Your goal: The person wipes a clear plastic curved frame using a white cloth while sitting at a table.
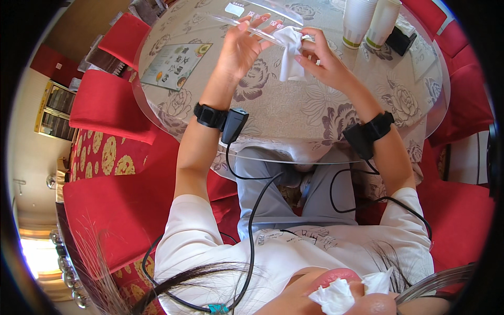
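Over the far part of the table, my left hand point(242, 52) grips a clear plastic piece point(262, 35) by its edge, thumb and fingers on either side. It looks like a flat panel or an open box with red print; its full shape is hard to make out. My right hand point(320, 60) is closed on a white tissue or cloth point(291, 55). That white piece lies against the right end of the clear plastic and hangs down below it. Both forearms wear black straps with small black devices and cables.
A round table with a glass top over a flowered cloth point(294, 115) stands before me. A printed card point(176, 65) lies on the left. Two stacks of paper cups point(359, 23) and a black object point(400, 41) stand at the far right. Red chairs point(107, 105) surround the table.
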Demonstrator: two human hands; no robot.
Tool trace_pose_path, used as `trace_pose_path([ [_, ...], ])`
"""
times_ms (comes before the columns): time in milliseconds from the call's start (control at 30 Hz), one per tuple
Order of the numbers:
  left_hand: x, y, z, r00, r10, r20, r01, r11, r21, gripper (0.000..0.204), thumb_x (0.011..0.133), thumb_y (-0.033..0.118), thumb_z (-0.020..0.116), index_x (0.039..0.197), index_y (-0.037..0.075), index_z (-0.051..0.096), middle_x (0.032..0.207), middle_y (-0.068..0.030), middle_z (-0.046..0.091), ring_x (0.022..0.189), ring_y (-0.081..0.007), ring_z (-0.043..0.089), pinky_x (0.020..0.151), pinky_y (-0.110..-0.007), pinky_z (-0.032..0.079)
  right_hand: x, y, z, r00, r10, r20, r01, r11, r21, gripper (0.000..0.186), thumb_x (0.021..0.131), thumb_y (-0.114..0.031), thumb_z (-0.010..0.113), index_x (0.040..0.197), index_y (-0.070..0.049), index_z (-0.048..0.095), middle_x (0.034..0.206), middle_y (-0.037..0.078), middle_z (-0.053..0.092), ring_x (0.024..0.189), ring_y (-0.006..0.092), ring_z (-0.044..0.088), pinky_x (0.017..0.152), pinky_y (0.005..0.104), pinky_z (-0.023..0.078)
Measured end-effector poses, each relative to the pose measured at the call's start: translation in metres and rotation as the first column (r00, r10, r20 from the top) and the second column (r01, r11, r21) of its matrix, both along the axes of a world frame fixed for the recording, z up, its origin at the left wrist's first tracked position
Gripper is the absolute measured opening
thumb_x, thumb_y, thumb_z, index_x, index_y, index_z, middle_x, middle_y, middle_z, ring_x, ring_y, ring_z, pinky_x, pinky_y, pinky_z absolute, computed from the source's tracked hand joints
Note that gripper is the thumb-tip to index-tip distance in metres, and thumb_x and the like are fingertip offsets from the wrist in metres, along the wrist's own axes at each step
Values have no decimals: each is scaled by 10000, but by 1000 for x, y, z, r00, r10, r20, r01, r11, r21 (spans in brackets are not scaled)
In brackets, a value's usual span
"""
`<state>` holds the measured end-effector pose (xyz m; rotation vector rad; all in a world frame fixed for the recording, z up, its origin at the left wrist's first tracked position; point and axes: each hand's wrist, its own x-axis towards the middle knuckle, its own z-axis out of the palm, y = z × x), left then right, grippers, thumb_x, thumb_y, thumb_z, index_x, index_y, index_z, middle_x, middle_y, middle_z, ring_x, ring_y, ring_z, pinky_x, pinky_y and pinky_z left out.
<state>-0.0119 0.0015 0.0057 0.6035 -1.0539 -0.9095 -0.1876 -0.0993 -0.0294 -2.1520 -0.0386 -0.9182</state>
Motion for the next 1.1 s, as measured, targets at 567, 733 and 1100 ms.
trace_pose_path([
  [567,-9,4,-1,993,104,52,-102,994,-34,532,763,365,573,1152,68,364,1233,-219,401,1131,-393,432,894,-478,430,-1,-8,-1,992,-123,7,123,987,-103,361,863,-115,488,1142,-81,262,869,136,631,579,207,572,522,289,435],
  [733,-10,5,-2,990,98,102,-98,995,-2,552,776,372,550,1170,55,332,1232,-226,395,1125,-391,438,913,-476,418,-4,-10,2,982,-184,-36,178,976,-124,342,844,-115,503,1101,-76,279,891,140,633,580,224,587,504,300,432],
  [1100,-11,3,-7,980,141,138,-145,989,20,535,793,352,534,1173,53,304,1233,-227,391,1125,-391,434,918,-493,407,-8,-8,5,968,-246,-58,230,952,-203,297,827,-126,491,1056,-78,307,782,124,640,550,254,598,474,331,437],
])
